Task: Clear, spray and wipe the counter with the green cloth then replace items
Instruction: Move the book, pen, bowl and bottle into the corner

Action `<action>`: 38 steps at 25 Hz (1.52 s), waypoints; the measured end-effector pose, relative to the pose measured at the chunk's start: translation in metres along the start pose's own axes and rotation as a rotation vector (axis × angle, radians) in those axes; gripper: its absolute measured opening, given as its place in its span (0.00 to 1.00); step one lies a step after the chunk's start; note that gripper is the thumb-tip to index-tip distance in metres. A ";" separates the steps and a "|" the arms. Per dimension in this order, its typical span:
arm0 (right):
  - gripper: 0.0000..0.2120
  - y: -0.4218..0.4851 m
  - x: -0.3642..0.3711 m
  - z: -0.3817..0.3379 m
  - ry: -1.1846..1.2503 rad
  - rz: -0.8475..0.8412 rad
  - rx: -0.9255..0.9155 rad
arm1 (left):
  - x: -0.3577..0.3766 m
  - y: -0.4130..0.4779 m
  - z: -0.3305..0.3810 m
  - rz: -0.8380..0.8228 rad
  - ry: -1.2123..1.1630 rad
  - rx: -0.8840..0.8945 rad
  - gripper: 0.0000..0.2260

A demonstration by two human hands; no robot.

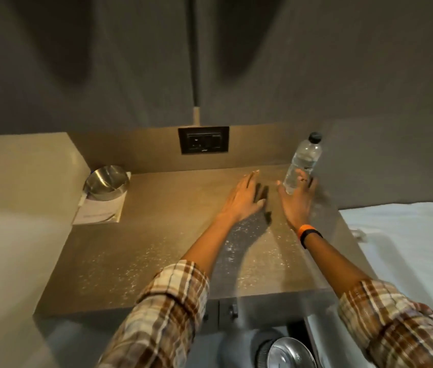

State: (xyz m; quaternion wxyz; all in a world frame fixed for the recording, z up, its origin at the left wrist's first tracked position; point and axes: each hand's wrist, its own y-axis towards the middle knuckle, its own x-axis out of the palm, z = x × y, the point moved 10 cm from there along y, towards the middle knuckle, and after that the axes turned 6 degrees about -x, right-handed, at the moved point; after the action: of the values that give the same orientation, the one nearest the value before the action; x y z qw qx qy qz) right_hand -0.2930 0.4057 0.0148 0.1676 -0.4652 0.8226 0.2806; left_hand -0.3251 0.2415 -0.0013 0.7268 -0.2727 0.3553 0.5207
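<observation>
A clear plastic water bottle (303,160) with a dark cap is tilted at the back right of the speckled counter (135,251). My right hand (296,200) wraps its fingers around the bottle's lower part. My left hand (244,197) hovers flat over the counter's middle, fingers spread, holding nothing. At the back left corner a steel bowl (107,183) rests on a white paper (98,213). White crumbs or droplets are scattered across the counter. No green cloth or spray bottle is in view.
A black wall socket (203,140) sits on the backsplash behind the counter. A white bed (406,235) lies to the right. Below the counter's front edge are a round steel lid (287,354) and cabinet knobs (232,310).
</observation>
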 end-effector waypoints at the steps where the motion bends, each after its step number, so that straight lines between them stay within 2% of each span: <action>1: 0.25 0.015 -0.018 0.010 0.019 0.069 0.062 | 0.006 0.012 0.019 -0.020 -0.084 -0.009 0.39; 4: 0.20 0.056 -0.041 0.029 0.141 0.081 0.173 | 0.017 0.043 0.064 -0.022 -0.346 -0.049 0.35; 7: 0.21 0.068 -0.031 0.027 0.163 -0.190 0.188 | 0.026 0.059 0.089 0.007 -0.431 -0.075 0.20; 9: 0.20 0.065 -0.024 0.022 0.127 -0.276 0.139 | 0.023 0.055 0.088 0.061 -0.428 -0.073 0.20; 11: 0.19 0.053 -0.012 0.007 0.184 -0.305 0.098 | 0.010 0.041 0.073 0.132 -0.470 -0.030 0.25; 13: 0.16 0.037 0.015 -0.017 0.206 -0.343 0.055 | -0.016 0.019 0.041 0.210 -0.522 -0.023 0.27; 16: 0.18 0.003 0.082 -0.074 0.269 -0.447 -0.034 | -0.071 -0.024 -0.029 0.349 -0.498 -0.095 0.29; 20: 0.25 -0.053 0.173 -0.162 0.284 -0.595 -0.197 | -0.141 -0.085 -0.132 0.449 -0.447 -0.324 0.24; 23: 0.26 -0.089 0.231 -0.215 0.274 -0.661 -0.236 | -0.182 -0.119 -0.197 0.500 -0.476 -0.467 0.21; 26: 0.25 -0.108 0.269 -0.245 0.247 -0.662 -0.211 | -0.206 -0.131 -0.234 0.517 -0.539 -0.508 0.21; 30: 0.24 -0.110 0.294 -0.259 0.242 -0.613 -0.127 | -0.223 -0.123 -0.255 0.499 -0.566 -0.474 0.23; 38: 0.24 -0.109 0.303 -0.262 0.217 -0.597 -0.077 | -0.229 -0.116 -0.265 0.512 -0.646 -0.421 0.21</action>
State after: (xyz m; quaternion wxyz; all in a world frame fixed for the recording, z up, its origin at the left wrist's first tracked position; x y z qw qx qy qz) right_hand -0.3579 -0.0044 0.0247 0.1361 -0.7192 0.6517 0.1988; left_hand -0.3233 -0.1269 0.0267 0.5770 -0.1416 0.0529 0.8026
